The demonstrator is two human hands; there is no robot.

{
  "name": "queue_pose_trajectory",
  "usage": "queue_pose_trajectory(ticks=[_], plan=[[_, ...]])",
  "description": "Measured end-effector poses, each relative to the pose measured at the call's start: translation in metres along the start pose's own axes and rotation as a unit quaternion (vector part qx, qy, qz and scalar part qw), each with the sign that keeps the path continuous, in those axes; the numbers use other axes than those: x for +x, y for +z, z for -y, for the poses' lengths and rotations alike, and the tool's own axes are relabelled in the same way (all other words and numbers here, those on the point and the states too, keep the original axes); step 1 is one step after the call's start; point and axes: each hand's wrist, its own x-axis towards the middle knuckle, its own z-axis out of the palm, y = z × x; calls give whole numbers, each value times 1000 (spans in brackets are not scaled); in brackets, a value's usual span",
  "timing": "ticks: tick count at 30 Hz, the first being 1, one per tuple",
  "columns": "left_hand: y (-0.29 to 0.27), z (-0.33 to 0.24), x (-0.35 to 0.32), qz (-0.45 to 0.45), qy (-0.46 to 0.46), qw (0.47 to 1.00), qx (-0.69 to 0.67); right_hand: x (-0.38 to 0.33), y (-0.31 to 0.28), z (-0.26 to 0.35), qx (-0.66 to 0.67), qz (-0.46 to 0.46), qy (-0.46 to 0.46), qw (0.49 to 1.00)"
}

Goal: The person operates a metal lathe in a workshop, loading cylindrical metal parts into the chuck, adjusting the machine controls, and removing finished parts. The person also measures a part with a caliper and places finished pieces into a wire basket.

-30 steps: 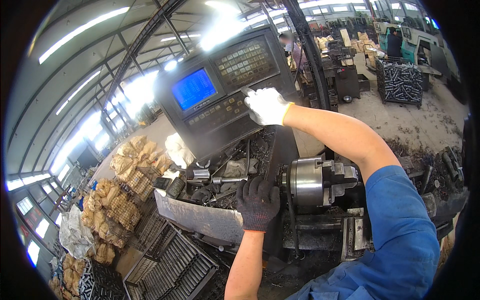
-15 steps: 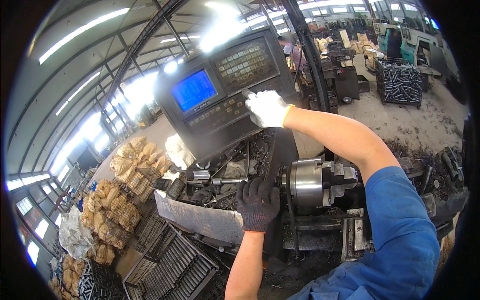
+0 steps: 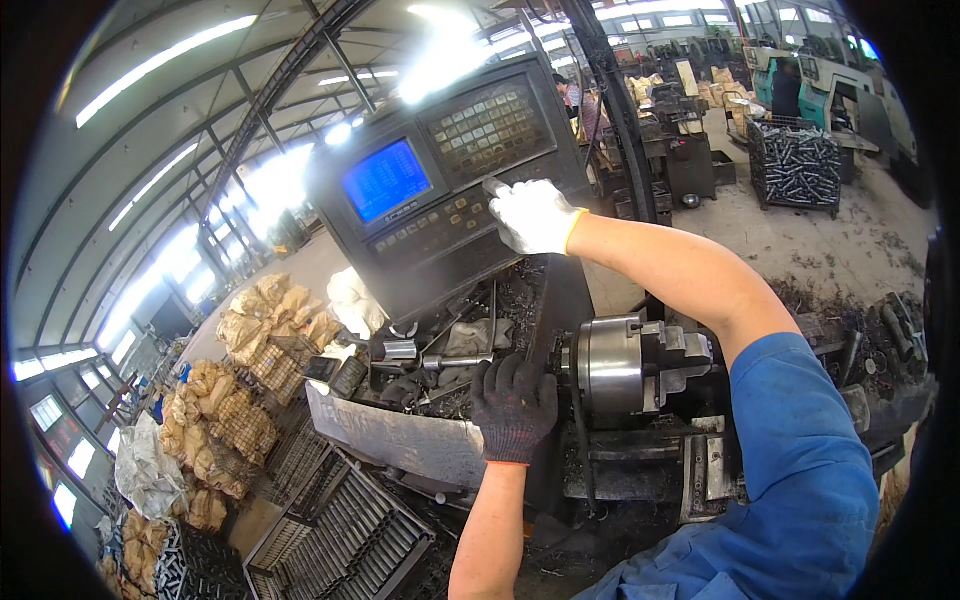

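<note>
My right hand (image 3: 535,216), in a white glove with a dark fingertip, is at the lower right of a machine control panel (image 3: 440,262). Its fingers curl against the panel, and whatever lies under them is hidden. Left of it the panel carries a lit blue screen (image 3: 387,181) and rows of keys (image 3: 490,130). My left hand (image 3: 514,408), in a black glove with an orange cuff, lies palm down with its fingers stretched out on the machine's dirty ledge. Just right of it is a steel lathe chuck (image 3: 612,365) with stepped jaws.
A tray (image 3: 385,425) of tools and metal chips is left of my left hand. Below stands a crate (image 3: 345,540) with rows of metal bars. Wire baskets with brown wrapping (image 3: 220,415) are further left. A person (image 3: 572,98) stands behind the panel; a bin of metal parts (image 3: 797,165) is at far right.
Both hands keep their places on the panel and the ledge. The view has shifted very slightly, and the person behind the panel has moved a little.
</note>
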Motion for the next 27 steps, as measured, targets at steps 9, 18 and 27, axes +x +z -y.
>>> queue_pose_trajectory(ticks=[9, 18, 27], plan=[[-1, 0, 1, 5, -9, 1000, -18, -2, 1, 0, 6, -4, -7, 1000], [3, 2, -4, 11, -2, 1000, -6, -3, 3, 0, 5, -7, -7, 1000], [4, 2, -4, 8, -5, 1000, -6, 11, 2, 5, -10, -4, 0, 1000]])
